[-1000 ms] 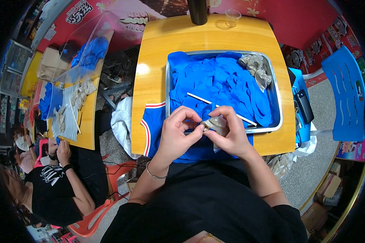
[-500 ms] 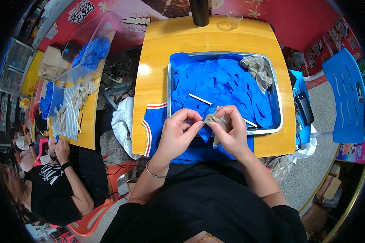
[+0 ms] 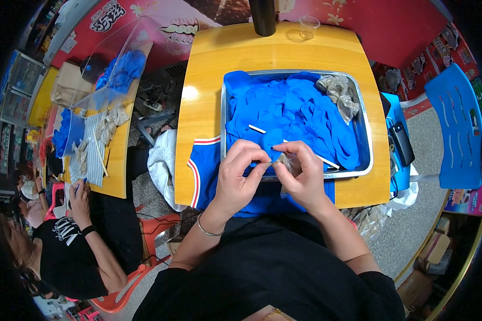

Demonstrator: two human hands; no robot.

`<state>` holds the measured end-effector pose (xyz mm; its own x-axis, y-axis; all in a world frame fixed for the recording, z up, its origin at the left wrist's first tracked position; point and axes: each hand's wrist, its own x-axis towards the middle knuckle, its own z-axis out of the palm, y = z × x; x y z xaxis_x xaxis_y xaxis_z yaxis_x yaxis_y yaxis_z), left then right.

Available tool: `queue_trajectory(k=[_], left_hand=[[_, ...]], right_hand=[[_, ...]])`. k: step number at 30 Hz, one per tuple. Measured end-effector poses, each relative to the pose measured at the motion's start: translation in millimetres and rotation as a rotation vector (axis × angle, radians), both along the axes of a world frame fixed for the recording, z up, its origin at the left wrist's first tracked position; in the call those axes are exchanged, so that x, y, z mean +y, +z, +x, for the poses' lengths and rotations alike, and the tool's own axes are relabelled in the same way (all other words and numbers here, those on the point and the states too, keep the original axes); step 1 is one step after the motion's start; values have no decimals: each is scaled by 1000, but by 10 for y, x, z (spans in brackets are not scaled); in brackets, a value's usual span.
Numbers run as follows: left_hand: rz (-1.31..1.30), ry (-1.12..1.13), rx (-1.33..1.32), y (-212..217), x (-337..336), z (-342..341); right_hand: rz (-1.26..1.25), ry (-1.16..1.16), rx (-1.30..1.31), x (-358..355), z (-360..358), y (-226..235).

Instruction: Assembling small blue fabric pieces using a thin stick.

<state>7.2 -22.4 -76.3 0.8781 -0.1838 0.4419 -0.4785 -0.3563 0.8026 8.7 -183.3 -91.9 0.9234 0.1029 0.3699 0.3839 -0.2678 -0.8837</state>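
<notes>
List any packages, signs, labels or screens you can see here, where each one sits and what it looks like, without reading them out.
Red banner: on the floor beyond the yellow table, red with white lettering and a cartoon picture.
Dark phone-like device: right of the metal tray, black, slim, screen dark.
Colourful printed box: far right on the floor below the blue chair, pink and blue.
Cardboard boxes: lower right, plain brown.

One metal tray (image 3: 365, 140), one clear cup (image 3: 308, 26), two white sticks (image 3: 257, 129), one blue chair (image 3: 455, 128).
</notes>
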Motion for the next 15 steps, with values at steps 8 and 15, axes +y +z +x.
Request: queue_trajectory(k=[8, 15], left_hand=[[8, -4, 26, -56, -49, 26], [191, -4, -177, -84, -43, 53]], right_hand=[[-106, -71, -97, 2, -1, 3], [-250, -112, -195, -36, 33, 3]])
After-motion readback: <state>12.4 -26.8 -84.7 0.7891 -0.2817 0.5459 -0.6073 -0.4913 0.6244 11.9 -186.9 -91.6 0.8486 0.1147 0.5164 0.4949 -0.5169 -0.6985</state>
